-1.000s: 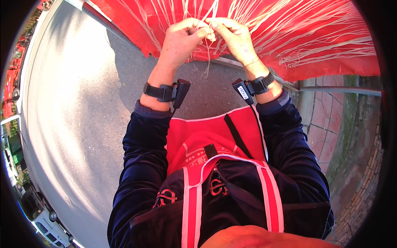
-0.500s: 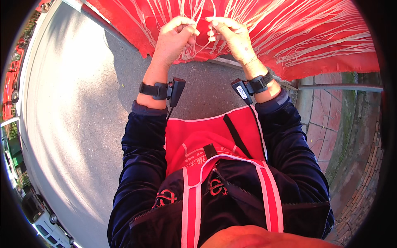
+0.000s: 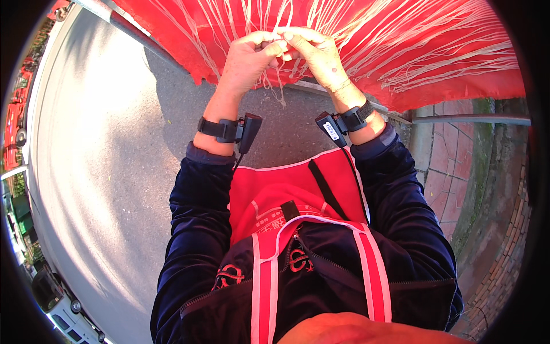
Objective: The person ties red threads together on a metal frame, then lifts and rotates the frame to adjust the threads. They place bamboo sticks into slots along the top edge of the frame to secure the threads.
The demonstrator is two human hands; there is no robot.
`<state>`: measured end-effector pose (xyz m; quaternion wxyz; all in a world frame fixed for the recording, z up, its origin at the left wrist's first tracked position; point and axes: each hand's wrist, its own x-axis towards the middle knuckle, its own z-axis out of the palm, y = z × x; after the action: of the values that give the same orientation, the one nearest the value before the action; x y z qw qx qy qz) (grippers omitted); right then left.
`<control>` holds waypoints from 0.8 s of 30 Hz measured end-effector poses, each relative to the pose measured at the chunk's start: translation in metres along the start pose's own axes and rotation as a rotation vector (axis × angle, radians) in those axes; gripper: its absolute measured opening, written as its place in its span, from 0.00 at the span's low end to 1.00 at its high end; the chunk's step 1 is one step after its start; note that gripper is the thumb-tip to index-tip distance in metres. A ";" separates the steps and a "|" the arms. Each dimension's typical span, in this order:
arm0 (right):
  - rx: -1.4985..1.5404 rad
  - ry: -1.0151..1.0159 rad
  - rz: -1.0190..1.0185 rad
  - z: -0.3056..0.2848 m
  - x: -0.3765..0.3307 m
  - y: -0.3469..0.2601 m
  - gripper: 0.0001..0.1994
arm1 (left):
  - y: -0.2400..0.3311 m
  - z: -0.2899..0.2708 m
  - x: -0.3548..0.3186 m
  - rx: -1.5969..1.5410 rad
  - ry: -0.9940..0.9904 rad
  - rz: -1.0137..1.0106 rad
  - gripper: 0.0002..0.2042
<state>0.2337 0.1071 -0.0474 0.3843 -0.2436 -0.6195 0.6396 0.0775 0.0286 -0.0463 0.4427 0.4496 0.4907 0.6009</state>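
Many thin off-white cords [image 3: 366, 43] hang in front of a large red cloth [image 3: 452, 94] at the top of the view. Among them my left hand [image 3: 252, 56] and my right hand [image 3: 315, 54] meet, fingertips together. Both pinch the same cord, with thumbs against forefingers, and its loose ends dangle below the fingers. Whether the cord is knotted there is hidden by the fingers. Each wrist bears a black strap with a small black device, the left device [image 3: 250, 133] and the right device [image 3: 331, 129].
A metal pipe [image 3: 472, 119] runs along the right, over reddish paving [image 3: 452, 155]. Another bar [image 3: 132, 31] lies at the upper left beside the cloth. Sunlit grey road [image 3: 97, 172] spreads at left, with a parked white vehicle [image 3: 71, 321] at its lower edge. I wear a red apron [image 3: 275, 186].
My hands, apart half a second ago, have come together at the fingertips. A cord loop that hung between them has closed up, and loose ends now dangle below.
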 end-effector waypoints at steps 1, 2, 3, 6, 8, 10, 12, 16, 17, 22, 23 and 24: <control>0.002 -0.003 -0.005 0.000 0.000 0.000 0.11 | -0.001 0.001 0.000 -0.008 -0.009 0.018 0.08; 0.002 -0.007 -0.007 0.000 0.000 0.000 0.11 | -0.002 0.001 0.000 -0.017 0.010 0.024 0.08; 0.002 -0.011 -0.010 -0.001 0.001 0.001 0.11 | -0.002 0.001 0.000 -0.028 0.027 0.038 0.08; 0.030 0.013 -0.015 -0.003 0.002 0.004 0.10 | -0.002 -0.002 -0.001 -0.044 0.049 0.027 0.08; 0.114 0.024 -0.014 -0.004 0.002 0.007 0.10 | -0.002 -0.004 -0.001 -0.034 0.069 0.009 0.08; 0.255 0.026 -0.001 -0.005 0.002 0.010 0.10 | -0.001 -0.006 -0.001 -0.005 0.112 -0.020 0.08; 0.438 0.029 0.013 -0.009 0.003 0.011 0.10 | 0.000 -0.009 -0.001 -0.025 0.155 -0.004 0.08; 0.548 -0.110 0.023 -0.024 0.006 0.005 0.13 | 0.005 -0.027 0.002 0.123 0.273 0.130 0.07; 0.461 -0.105 -0.003 -0.027 0.005 0.003 0.12 | 0.006 -0.033 0.003 0.280 0.351 0.196 0.07; -0.086 -0.098 0.039 -0.051 0.006 -0.018 0.09 | 0.012 -0.063 0.005 0.912 0.548 0.581 0.05; -0.130 -0.109 0.046 -0.055 0.006 -0.021 0.09 | 0.012 -0.067 0.005 0.945 0.559 0.579 0.05; -0.167 -0.132 0.035 -0.059 0.005 -0.023 0.09 | 0.011 -0.070 0.005 0.975 0.569 0.605 0.05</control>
<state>0.2814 0.1458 -0.0308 0.3097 -0.2430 -0.6904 0.6069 0.0069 0.0185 -0.0425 -0.1494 0.5408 0.6576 0.5028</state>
